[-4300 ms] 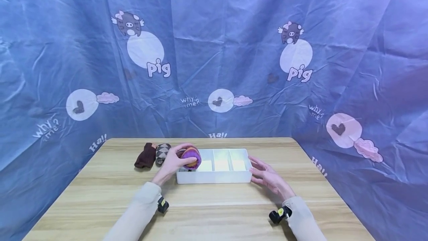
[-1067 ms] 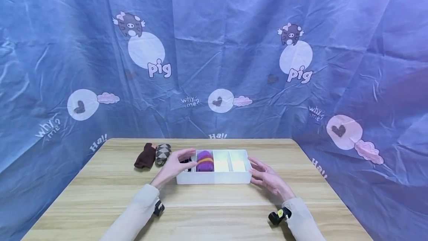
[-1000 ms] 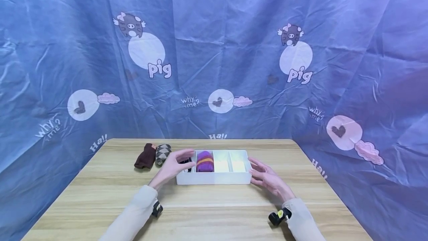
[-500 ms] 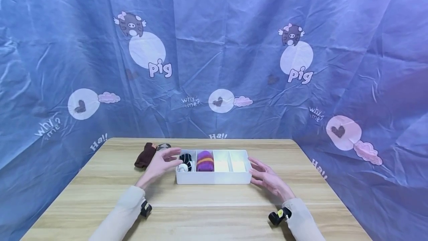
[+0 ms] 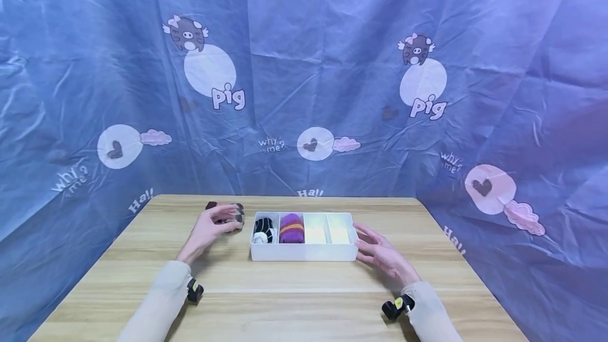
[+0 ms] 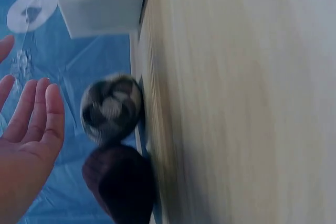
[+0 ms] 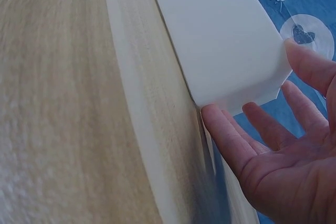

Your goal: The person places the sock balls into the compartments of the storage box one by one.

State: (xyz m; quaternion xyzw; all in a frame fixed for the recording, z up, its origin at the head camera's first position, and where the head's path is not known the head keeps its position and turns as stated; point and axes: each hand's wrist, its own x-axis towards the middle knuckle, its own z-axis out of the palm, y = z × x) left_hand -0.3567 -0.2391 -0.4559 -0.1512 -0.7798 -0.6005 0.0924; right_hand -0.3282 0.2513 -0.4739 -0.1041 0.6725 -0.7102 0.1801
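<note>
My left hand hovers over two rolled sock bundles at the table's back left, its fingers loosely extended and holding nothing. One is a grey-and-cream argyle sock bundle; against it lies a dark brown sock bundle. The left hand partly hides both in the head view. At the right end of a white divided box, my right hand rests its fingertips on the end wall, fingers fairly straight. Inside the box, a black-and-white sock bundle fills the leftmost compartment and a purple sock bundle with an orange stripe the second.
The box's two right compartments show bare white floors. Beneath everything is a light wood-grain table, and a blue printed curtain hangs along its back and sides. Each wrist carries a small black camera.
The purple sock bundle went from my left hand into the second compartment. That hand then let go and moved left to the argyle and brown bundles. My right hand stayed at the box end.
</note>
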